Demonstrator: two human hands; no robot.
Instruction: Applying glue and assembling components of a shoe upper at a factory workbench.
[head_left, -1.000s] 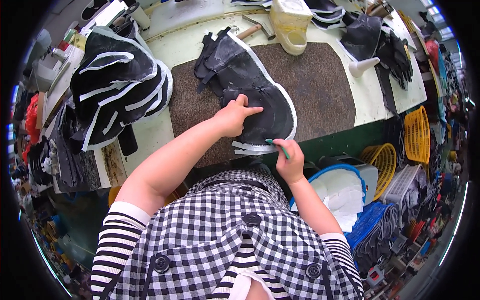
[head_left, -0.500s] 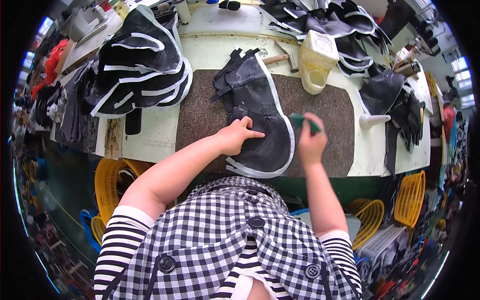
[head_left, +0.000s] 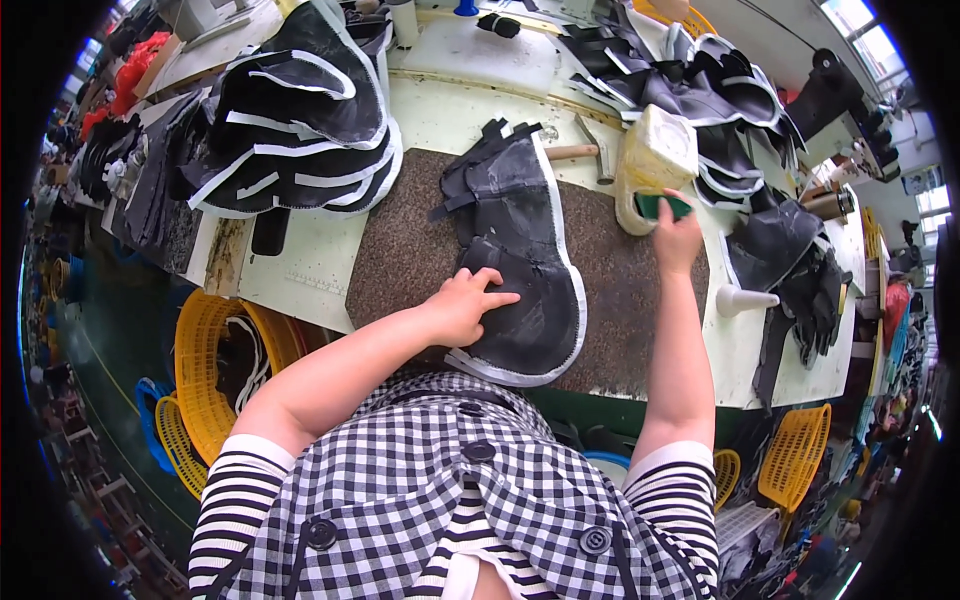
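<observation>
A black shaped leather-like piece point(head_left: 525, 325) with a white edge lies lengthwise on a brown speckled mat point(head_left: 400, 235). My left hand point(head_left: 458, 312) rests on its lower left part, fingers spread and holding nothing. Away to the right, my right hand point(head_left: 678, 243) grips a flat green scraper point(head_left: 662, 207). The scraper is at the cut opening of a yellowish plastic jug point(head_left: 657, 150) lying at the mat's far right; how deep its edge reaches inside is hidden. A hammer point(head_left: 605, 160) with a wooden handle lies between the black piece and the jug.
Stacked black pieces with white edges point(head_left: 300, 140) stand at the left, and more point(head_left: 720, 95) lie at the far right. A white cone point(head_left: 740, 300) sits right of the mat, near black gloves point(head_left: 818, 325). Yellow baskets point(head_left: 200, 350) stand below the table edge.
My right hand has carried the green scraper from beside the black piece's right edge out to the jug's opening. My left hand stays on the piece. The whole view has shifted slightly.
</observation>
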